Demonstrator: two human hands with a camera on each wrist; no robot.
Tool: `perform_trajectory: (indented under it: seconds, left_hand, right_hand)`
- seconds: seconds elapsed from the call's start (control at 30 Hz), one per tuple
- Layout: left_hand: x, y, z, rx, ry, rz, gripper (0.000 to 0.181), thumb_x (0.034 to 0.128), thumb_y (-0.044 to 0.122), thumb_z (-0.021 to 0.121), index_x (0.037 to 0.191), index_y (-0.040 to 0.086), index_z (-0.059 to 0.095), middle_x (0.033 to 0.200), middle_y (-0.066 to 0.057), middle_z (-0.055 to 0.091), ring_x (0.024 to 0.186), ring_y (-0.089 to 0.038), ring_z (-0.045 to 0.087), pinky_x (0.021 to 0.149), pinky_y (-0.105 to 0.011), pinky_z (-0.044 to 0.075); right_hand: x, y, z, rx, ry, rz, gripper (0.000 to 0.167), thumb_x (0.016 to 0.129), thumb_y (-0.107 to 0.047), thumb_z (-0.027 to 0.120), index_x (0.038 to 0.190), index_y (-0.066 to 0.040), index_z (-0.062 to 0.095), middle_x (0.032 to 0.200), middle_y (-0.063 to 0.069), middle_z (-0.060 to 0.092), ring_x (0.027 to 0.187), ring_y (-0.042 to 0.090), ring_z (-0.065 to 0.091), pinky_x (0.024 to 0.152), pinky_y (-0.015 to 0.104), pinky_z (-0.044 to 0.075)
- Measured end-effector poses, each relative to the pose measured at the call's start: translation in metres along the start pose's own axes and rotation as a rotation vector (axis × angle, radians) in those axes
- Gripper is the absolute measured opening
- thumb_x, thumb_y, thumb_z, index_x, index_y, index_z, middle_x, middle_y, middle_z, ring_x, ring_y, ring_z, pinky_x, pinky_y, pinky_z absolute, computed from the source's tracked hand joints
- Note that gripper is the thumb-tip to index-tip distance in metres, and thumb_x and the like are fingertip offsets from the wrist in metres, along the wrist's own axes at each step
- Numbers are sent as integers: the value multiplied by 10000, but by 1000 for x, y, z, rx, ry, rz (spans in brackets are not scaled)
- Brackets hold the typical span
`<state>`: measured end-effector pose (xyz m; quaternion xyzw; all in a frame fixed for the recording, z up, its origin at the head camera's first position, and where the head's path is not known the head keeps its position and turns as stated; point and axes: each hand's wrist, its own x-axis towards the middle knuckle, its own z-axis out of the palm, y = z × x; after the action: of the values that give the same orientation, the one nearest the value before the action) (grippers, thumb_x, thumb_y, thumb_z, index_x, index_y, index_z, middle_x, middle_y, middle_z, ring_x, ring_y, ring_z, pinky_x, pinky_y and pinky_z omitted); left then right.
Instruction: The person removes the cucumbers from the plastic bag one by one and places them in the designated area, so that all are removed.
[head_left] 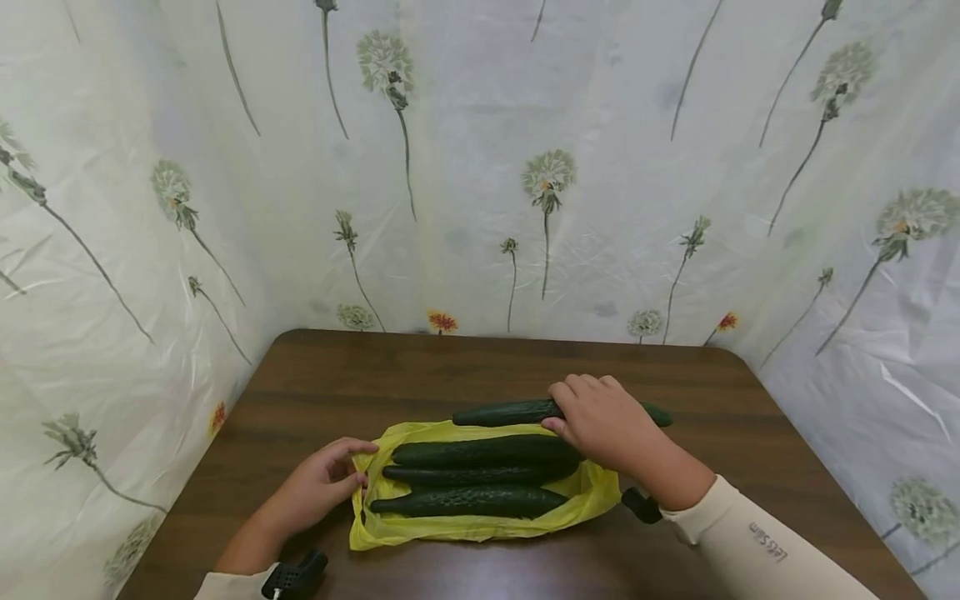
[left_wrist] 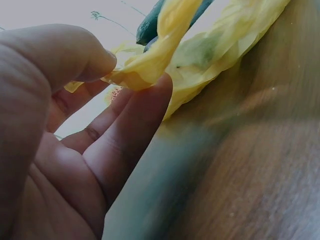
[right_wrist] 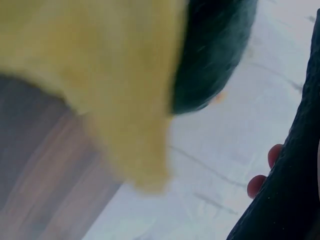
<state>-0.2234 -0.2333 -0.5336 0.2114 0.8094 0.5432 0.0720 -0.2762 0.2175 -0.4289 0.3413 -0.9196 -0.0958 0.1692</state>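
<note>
A yellow plastic bag (head_left: 420,530) lies spread on the table with its mouth facing up. Inside it, 3 dark green cucumbers (head_left: 480,502) lie side by side. My left hand (head_left: 318,487) pinches the bag's left edge between thumb and fingers; the left wrist view shows the thin yellow film (left_wrist: 145,67) between them. Over the bag's far edge, my right hand (head_left: 603,421) grips another cucumber (head_left: 510,412) around its right half, palm down. In the right wrist view, two fingertips (right_wrist: 256,186) show past that held cucumber (right_wrist: 295,165).
The brown wooden table (head_left: 360,367) has rounded far corners. A pale plastic curtain (head_left: 465,167) printed with dandelions surrounds it at the back and both sides. Dark wrist devices (head_left: 296,575) sit on both wrists.
</note>
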Motion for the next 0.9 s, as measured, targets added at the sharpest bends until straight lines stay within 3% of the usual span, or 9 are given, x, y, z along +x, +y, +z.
perform_trajectory:
  seconds: [0.27, 0.57, 0.9]
  left_hand:
    - [0, -1, 1, -25, 0, 2, 364, 1055, 99, 633, 1416, 85, 591, 1327, -181, 586, 883, -158, 687, 796, -318, 590]
    - [1, 0, 0, -8, 16, 0, 359, 1046, 95, 645, 1403, 92, 603, 1332, -176, 589, 870, -165, 685, 785, -318, 590]
    - [1, 0, 0, -19, 21, 0, 361, 1045, 78, 639, 1403, 91, 599, 1362, -185, 567, 881, -172, 691, 798, -322, 595]
  right_hand:
    - [-15, 25, 14, 5, -15, 25, 461, 1000, -459, 701, 1247, -74, 648, 1020, 40, 623, 871, 212, 598, 708, 393, 473]
    - [-30, 50, 29, 64, -49, 89, 431, 1022, -429, 676, 1241, -59, 637, 1036, 51, 629, 868, 206, 575, 675, 343, 411]
    - [-49, 70, 42, 42, -48, 110, 413, 985, -390, 732, 1216, -63, 633, 999, 43, 617, 837, 204, 566, 641, 332, 385]
